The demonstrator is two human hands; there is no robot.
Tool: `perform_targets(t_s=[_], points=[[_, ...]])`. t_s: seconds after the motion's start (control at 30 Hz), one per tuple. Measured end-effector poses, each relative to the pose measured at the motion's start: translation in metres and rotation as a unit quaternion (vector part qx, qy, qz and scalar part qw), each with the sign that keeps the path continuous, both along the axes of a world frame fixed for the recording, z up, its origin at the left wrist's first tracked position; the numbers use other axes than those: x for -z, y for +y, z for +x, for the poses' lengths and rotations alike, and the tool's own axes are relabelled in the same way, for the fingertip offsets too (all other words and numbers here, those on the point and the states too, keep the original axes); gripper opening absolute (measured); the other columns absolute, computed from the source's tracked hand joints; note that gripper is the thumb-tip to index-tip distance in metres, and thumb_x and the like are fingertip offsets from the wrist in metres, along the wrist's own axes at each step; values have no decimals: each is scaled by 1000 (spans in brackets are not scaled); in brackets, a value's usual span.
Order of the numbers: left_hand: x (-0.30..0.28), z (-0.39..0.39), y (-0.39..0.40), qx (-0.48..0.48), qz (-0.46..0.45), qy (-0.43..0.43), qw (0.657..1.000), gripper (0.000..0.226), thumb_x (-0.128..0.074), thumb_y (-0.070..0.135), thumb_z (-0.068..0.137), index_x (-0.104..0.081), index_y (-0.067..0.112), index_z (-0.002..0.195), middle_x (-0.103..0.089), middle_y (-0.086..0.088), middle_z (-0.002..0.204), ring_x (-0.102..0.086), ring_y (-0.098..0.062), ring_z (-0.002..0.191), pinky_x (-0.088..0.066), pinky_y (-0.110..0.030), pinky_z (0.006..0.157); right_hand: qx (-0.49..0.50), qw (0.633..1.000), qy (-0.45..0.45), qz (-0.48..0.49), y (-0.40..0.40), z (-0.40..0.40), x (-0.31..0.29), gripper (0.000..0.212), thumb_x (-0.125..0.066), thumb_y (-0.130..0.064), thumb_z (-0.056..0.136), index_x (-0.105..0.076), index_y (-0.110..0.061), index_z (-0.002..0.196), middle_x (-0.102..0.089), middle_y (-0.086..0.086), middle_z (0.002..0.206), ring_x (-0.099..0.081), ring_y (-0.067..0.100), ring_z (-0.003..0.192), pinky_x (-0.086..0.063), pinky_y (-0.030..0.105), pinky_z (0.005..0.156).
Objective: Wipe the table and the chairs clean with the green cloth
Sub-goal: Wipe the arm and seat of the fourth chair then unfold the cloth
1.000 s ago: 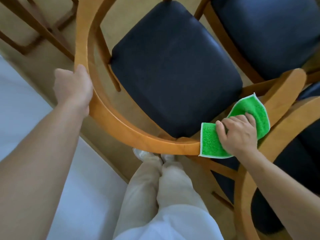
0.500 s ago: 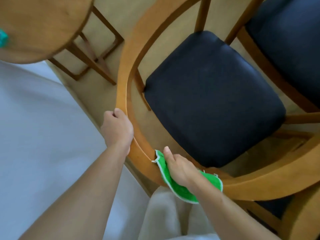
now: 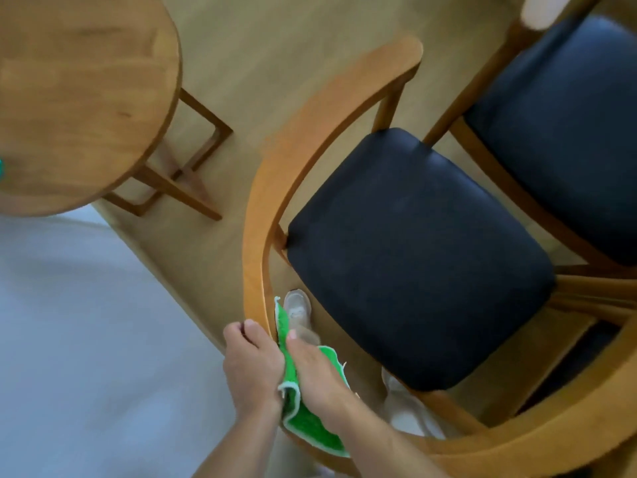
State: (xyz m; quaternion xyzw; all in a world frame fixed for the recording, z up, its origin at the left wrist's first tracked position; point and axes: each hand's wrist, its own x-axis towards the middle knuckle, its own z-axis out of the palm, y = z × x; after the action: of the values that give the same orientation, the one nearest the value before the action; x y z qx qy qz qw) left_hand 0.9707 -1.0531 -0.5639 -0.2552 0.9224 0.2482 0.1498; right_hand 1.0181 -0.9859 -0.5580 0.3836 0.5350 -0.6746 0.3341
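the left hand [image 3: 253,370] grips the curved wooden back rail of the nearest chair [image 3: 418,257]. just beside it the right hand [image 3: 319,374] presses the green cloth [image 3: 306,420] against the rail's inner face, fingers closed over it. the round wooden desk [image 3: 79,94] stands well apart, beyond the chair's rail.

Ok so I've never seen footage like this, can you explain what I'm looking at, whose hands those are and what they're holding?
There is no machine here. A person wears a camera on the head, so the one picture looks down over their own arms. The right hand presses a green cloth against the curved wooden back rail of a chair with a dark seat. The left hand grips that rail beside the cloth. A round wooden table stands at upper left, a second chair at upper right. The person's shoes show on the floor below.
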Motion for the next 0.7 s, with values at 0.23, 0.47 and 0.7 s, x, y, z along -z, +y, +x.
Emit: perform_targets(t_s=[0.23, 0.47, 0.7], points=[[-11, -9, 10, -1, -4, -66, 998, 31, -22, 33, 101, -43, 10, 97, -46, -9, 87, -45, -29, 78, -38, -41, 70, -195, 967, -109, 123, 28, 30, -37, 53, -24, -55, 100, -63, -25, 118, -61, -3, 120, -50, 18, 123, -26, 29, 105], [-38, -41, 7, 98, -27, -184, 978, 37, -49, 25, 94, -46, -2, 120, -46, -27, 126, -48, -43, 109, -39, -51, 97, 66, 959, -142, 235, 49, 67, -52, 41, -36, -30, 101, -42, -19, 62, -46, 0, 70, -43, 11, 63, -32, 31, 62], [-107, -23, 46, 554, 283, -277, 732, 86, -81, 21, 73, -31, 28, 142, -43, 8, 135, -44, -9, 121, -37, -34, 103, 462, 877, -59, 116, 61, 76, -118, 39, -46, -25, 100, -63, -11, 69, -65, 6, 70, -62, 22, 67, -50, 36, 66]])
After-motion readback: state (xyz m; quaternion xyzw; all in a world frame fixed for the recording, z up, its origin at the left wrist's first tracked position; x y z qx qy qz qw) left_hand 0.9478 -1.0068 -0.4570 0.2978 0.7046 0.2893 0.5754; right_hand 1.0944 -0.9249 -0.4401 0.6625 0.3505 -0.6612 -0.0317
